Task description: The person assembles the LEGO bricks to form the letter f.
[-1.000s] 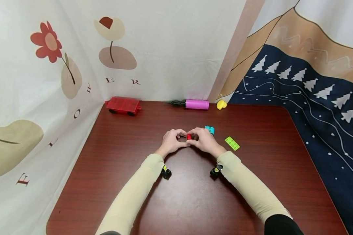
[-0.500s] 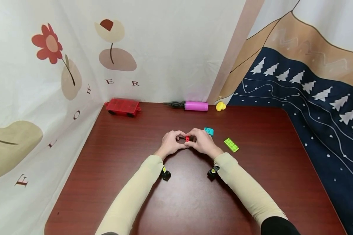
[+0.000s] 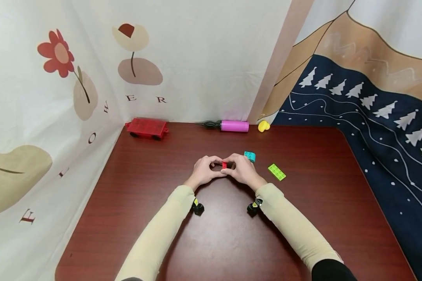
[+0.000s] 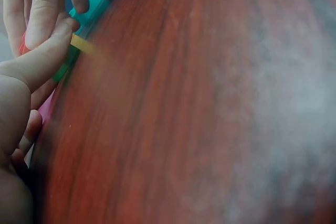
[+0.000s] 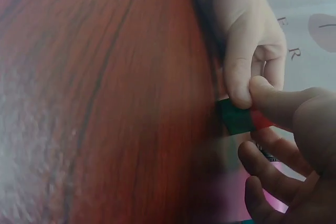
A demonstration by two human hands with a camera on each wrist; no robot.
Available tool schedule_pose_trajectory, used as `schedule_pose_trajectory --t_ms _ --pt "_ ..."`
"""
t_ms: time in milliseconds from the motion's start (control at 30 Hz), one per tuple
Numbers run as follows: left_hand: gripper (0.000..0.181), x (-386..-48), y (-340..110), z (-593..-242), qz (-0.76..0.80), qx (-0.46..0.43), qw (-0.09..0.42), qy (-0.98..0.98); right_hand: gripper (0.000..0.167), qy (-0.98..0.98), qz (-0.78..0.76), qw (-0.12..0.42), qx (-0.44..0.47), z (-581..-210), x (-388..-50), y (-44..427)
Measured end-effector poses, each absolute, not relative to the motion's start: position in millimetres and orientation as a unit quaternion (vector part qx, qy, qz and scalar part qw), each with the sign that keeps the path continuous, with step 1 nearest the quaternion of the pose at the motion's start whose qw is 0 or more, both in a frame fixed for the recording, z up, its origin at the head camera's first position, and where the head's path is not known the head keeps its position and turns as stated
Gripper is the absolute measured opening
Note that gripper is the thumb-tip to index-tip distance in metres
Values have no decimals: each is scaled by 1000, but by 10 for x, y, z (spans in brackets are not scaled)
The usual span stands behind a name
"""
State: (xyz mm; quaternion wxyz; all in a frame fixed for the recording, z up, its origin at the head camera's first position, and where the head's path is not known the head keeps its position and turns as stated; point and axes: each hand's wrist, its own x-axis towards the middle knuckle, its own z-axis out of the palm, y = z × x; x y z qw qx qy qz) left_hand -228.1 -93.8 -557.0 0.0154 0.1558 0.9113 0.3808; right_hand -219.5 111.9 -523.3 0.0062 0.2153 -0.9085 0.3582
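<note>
Both hands meet near the middle of the table. Between their fingertips sits a small red toy brick [image 3: 224,165]. In the right wrist view a dark green brick [image 5: 235,117] lies against the red brick [image 5: 260,120]; whether they are joined cannot be told. My left hand [image 3: 202,171] pinches this pair, its thumb touching the green part. My right hand [image 3: 243,169] pinches it too, its thumb over the red part. Fingers hide most of both bricks. Just beyond the right hand lies a turquoise brick [image 3: 250,156], partly covered. A lime green brick [image 3: 276,172] lies further right.
A red toy wagon [image 3: 147,128] stands at the table's back left. Along the back edge lie a purple cylinder with a black end [image 3: 234,126] and a small yellow toy [image 3: 263,126]. Printed curtains [image 3: 204,58] hang behind and at both sides of the table [image 3: 225,242].
Compared with one second ago, the right hand sits very slightly further left and the head view has shifted a little. Both hands keep the same hold, and the other objects stay put.
</note>
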Motion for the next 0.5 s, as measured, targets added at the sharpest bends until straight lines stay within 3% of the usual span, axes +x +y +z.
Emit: schedule_pose_trajectory --t_ms 500 --pt "37 -2264 -938 -5564 378 164 5 911 38 -909 344 -4 235 -5182 -2220 1121"
